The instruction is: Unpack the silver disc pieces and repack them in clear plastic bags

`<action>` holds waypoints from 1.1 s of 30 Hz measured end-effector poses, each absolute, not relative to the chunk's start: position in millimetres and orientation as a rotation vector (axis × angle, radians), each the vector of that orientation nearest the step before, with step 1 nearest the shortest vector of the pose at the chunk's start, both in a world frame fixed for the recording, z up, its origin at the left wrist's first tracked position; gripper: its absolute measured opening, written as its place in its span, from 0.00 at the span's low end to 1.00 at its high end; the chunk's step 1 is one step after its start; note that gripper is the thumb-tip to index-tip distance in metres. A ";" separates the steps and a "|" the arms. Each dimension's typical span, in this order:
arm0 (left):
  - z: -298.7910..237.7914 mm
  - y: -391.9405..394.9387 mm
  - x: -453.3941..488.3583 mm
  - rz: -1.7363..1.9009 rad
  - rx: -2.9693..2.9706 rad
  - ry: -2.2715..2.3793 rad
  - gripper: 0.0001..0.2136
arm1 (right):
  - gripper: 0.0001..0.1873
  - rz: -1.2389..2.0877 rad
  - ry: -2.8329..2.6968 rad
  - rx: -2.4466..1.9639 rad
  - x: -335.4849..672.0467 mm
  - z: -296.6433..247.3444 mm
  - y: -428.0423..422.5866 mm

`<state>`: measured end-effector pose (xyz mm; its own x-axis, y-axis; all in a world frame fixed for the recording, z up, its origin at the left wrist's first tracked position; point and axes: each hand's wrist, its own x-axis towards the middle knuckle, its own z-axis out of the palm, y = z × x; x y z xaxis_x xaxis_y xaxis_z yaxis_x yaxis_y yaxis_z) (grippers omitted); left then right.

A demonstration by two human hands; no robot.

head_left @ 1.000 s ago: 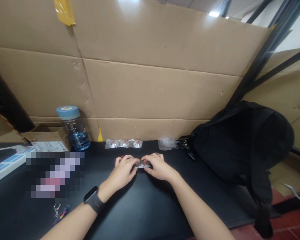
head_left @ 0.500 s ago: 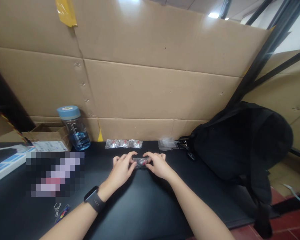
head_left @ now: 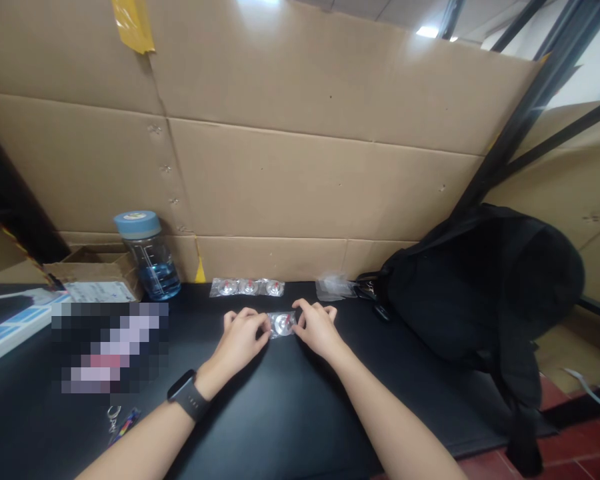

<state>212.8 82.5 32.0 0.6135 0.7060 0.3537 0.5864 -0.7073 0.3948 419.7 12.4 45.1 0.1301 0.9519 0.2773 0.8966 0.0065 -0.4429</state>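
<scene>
A small clear plastic packet [head_left: 282, 325] with a round silvery piece and a red mark inside lies between my hands on the black tabletop. My left hand [head_left: 244, 337] is closed, thumb and forefinger pinching the packet's left edge. At the right edge, my right hand [head_left: 319, 330] has its thumb against the plastic and its forefinger arched above, the other fingers curled and partly hidden. Just beyond, similar packets [head_left: 248, 287] lie in a row near the cardboard wall. A dark watch [head_left: 189, 395] is on my left wrist.
Flat clear plastic bags [head_left: 336, 287] lie by the wall, beside a black backpack [head_left: 473, 293] at right. On the left stand a blue-lidded bottle [head_left: 153, 257] and an open cardboard box [head_left: 97, 273]. A keyring [head_left: 114, 417] lies near my left forearm.
The packet has turned from tilted to flatter, so its round silvery face now shows. My left forefinger has curled in towards the thumb; both hands stay at the packet's edges.
</scene>
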 end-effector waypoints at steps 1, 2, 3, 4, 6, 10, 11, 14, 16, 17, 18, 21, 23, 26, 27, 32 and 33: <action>32.5 82.8 212.8 0.725 2.610 1.062 0.02 | 0.18 0.112 -1.800 -1.890 420.0 47.1 11.7; 33.0 83.0 212.8 0.730 2.618 1.060 0.03 | 0.15 0.099 -1.853 -1.863 420.4 49.3 10.8; 33.6 83.0 212.8 0.734 2.625 1.051 0.03 | 0.13 0.105 -1.926 -1.817 420.9 51.5 9.8; 34.2 82.7 212.6 0.736 2.634 1.037 0.04 | 0.12 0.127 -2.009 -1.761 421.3 53.5 8.7; 34.9 81.9 212.3 0.737 2.653 1.009 0.05 | 0.13 0.190 -2.156 -1.656 421.5 56.2 6.7; 34.6 80.2 212.0 0.739 2.683 1.005 0.07 | 0.12 0.169 -2.239 -1.648 418.0 55.1 6.3; 34.5 79.8 212.0 0.743 2.687 1.012 0.07 | 0.13 0.137 -2.230 -1.679 416.6 54.0 6.9; 35.2 78.5 211.8 0.763 2.694 1.031 0.08 | 0.15 0.021 -2.169 -1.815 413.2 50.7 10.2; 36.2 77.5 211.6 0.765 2.697 1.037 0.08 | 0.17 -0.052 -2.131 -1.906 412.8 48.9 13.0; 36.6 77.0 211.5 0.764 2.697 1.039 0.08 | 0.18 -0.082 -2.112 -1.947 413.4 48.2 14.7; 36.9 76.5 211.5 0.762 2.696 1.041 0.08 | 0.19 -0.106 -2.092 -1.985 414.4 47.5 16.5; 37.3 75.5 212.1 0.749 2.694 1.041 0.08 | 0.22 -0.130 -2.025 -2.082 418.8 44.6 23.6; 37.7 76.0 212.5 0.743 2.693 1.043 0.08 | 0.24 -0.130 -1.993 -2.115 421.4 41.8 29.9; 40.6 80.9 209.9 0.771 2.672 1.094 0.09 | 0.26 -0.120 -1.950 -2.153 422.7 37.0 40.0; 42.2 84.1 207.7 0.790 2.656 1.127 0.09 | 0.27 -0.113 -1.932 -2.173 422.5 35.8 42.7; 49.4 110.0 187.7 0.845 2.554 1.323 0.09 | 0.29 -0.125 -1.913 -2.187 423.1 37.7 42.6; 49.7 115.7 182.9 0.830 2.543 1.338 0.09 | 0.29 -0.132 -1.926 -2.169 424.4 39.5 39.8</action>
